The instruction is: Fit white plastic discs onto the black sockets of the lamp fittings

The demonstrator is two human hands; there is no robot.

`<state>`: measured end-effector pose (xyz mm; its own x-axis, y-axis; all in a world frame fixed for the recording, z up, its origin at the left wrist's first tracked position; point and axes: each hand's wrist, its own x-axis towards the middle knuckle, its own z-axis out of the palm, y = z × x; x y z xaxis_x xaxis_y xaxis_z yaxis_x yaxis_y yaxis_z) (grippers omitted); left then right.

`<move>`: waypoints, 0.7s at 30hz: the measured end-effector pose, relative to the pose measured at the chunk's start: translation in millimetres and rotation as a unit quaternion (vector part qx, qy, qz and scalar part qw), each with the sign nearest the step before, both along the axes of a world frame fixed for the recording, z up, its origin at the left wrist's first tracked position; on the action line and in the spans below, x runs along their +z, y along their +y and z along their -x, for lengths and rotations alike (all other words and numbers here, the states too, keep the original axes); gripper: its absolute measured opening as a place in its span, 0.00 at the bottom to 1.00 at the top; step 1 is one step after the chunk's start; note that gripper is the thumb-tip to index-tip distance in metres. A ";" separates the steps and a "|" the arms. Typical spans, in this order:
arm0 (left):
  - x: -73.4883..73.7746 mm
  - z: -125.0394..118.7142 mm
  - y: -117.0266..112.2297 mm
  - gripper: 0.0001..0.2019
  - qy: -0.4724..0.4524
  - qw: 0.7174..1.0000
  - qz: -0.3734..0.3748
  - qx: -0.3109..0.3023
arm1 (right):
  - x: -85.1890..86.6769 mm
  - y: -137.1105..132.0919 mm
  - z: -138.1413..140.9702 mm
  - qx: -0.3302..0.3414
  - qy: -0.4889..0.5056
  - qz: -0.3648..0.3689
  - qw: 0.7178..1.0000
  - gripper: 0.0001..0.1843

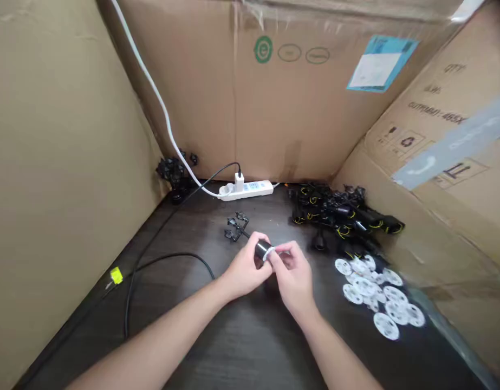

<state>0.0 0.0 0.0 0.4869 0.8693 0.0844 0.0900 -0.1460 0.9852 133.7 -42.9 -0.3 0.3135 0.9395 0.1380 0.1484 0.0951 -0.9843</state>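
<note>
Black cylinder (263, 249), long axis rightward

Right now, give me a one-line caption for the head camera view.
Left hand and right hand hold a black socket with a white ring beside white discs.

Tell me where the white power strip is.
In the head view, the white power strip lies at the far edge of the dark table, against the cardboard wall, left of the pile of black wired parts.

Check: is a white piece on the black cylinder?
On: a white piece sits at the end of the black cylinder, held by the left hand and right hand.
</note>
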 end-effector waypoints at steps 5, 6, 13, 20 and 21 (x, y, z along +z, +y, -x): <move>-0.3 -0.8 1.5 0.15 -0.002 1.000 0.002 0.002 | -3.5 0.8 -1.3 0.013 0.021 0.024 0.999 0.13; -0.2 -0.9 1.5 0.14 -0.002 1.000 0.004 0.001 | -3.8 1.0 -1.3 0.014 0.023 0.027 0.999 0.13; 1.6 -0.8 1.7 0.11 -0.021 1.000 0.013 0.002 | -0.8 1.4 0.0 0.022 0.036 0.021 0.999 0.12; 2.9 -0.6 1.6 0.10 -0.018 1.000 0.012 0.016 | 2.6 1.2 -0.1 0.024 0.026 -0.016 0.999 0.10; 3.0 -0.8 1.4 0.10 -0.023 1.000 0.011 0.014 | 2.6 1.2 0.0 0.024 0.028 -0.019 0.999 0.10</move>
